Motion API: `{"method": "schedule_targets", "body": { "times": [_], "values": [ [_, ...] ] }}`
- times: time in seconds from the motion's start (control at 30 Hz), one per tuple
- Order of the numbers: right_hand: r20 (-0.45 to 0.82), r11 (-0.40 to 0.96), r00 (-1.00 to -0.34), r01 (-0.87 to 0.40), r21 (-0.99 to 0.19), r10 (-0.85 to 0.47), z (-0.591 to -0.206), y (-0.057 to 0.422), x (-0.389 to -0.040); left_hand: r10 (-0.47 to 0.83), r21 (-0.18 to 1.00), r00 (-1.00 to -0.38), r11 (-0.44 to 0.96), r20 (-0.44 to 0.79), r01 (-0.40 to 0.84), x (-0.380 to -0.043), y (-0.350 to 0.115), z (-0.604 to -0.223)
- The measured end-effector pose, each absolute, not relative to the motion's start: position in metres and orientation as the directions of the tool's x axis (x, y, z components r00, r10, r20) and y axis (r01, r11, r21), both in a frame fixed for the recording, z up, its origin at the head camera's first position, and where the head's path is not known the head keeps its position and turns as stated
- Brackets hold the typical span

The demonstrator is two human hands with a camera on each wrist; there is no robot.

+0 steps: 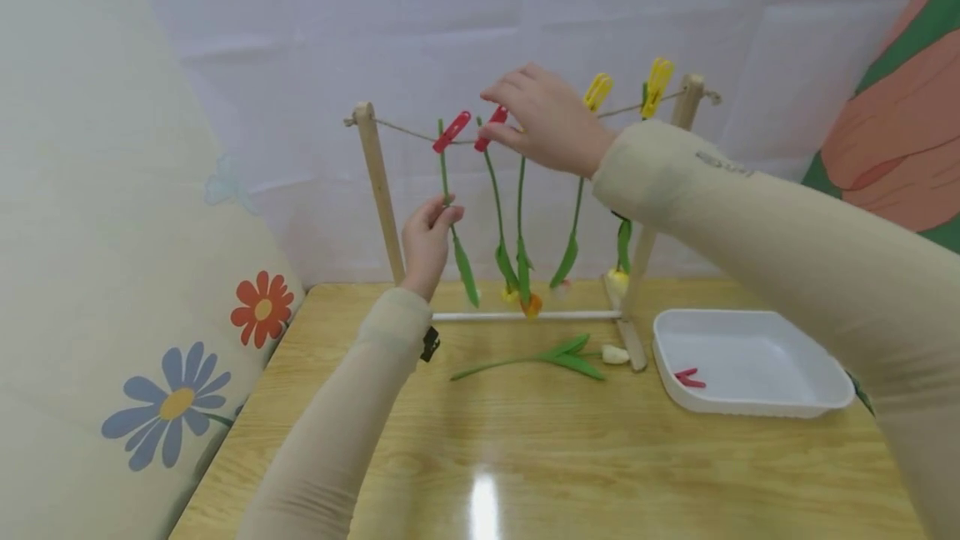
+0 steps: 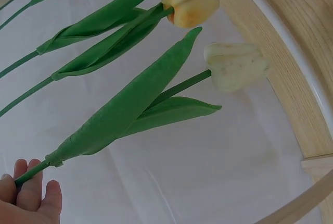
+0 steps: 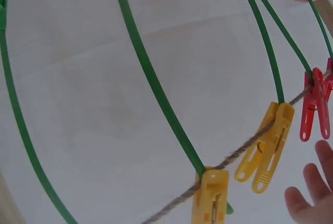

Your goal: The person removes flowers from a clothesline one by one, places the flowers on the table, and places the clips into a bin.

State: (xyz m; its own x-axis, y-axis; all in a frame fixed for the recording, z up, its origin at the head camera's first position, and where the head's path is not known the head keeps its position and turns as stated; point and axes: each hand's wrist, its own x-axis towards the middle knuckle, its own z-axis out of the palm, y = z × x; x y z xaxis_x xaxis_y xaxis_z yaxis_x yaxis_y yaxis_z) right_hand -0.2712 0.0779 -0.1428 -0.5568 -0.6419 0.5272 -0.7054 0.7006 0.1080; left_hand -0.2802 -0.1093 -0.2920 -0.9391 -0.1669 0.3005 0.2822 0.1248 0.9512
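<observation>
My left hand (image 1: 429,242) pinches the green stem of a white artificial tulip (image 2: 237,65), whose bloom hangs downward. A red clothespin (image 1: 452,132) clips that stem's top to the twine. Over the line, my right hand (image 1: 551,119) is beside a second red clothespin (image 1: 491,128). The right wrist view shows its fingers (image 3: 315,193) spread, a small gap from the red pins. Further tulips hang from the same twine (image 3: 237,153), among them a yellow one (image 2: 193,8) and an orange one (image 1: 531,305). Yellow clothespins (image 3: 273,148) hold several stems.
Wooden posts (image 1: 381,190) and a white bottom bar (image 1: 495,317) form the rack. In front of it on the table (image 1: 570,465) lies another white tulip (image 1: 615,354). To the right stands a white tray (image 1: 757,402) with a red clothespin (image 1: 690,378) inside.
</observation>
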Motion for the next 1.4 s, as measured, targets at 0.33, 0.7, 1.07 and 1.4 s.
{"method": "schedule_targets", "body": {
  "times": [0.33,0.7,1.07,1.4],
  "values": [
    [0.279,0.788,-0.745,-0.609,0.083,-0.606,-0.119,0.049,-0.286,-0.174,0.953,-0.939,0.124,0.296,0.278,-0.280,-0.111,-0.293],
    [0.200,0.840,-0.827,-0.541,-0.031,-0.525,-0.120,0.043,-0.296,-0.156,0.946,-0.936,0.128,0.316,0.298,-0.279,-0.106,-0.292],
    [0.205,0.832,-0.824,-0.550,-0.065,-0.529,-0.119,0.041,-0.294,-0.156,0.945,-0.935,0.131,0.318,0.300,-0.277,-0.106,-0.293],
    [0.234,0.815,-0.847,-0.526,-0.243,-0.477,-0.124,0.041,-0.295,-0.142,0.958,-0.948,0.082,0.286,0.276,-0.279,-0.103,-0.289]
  ]
}}
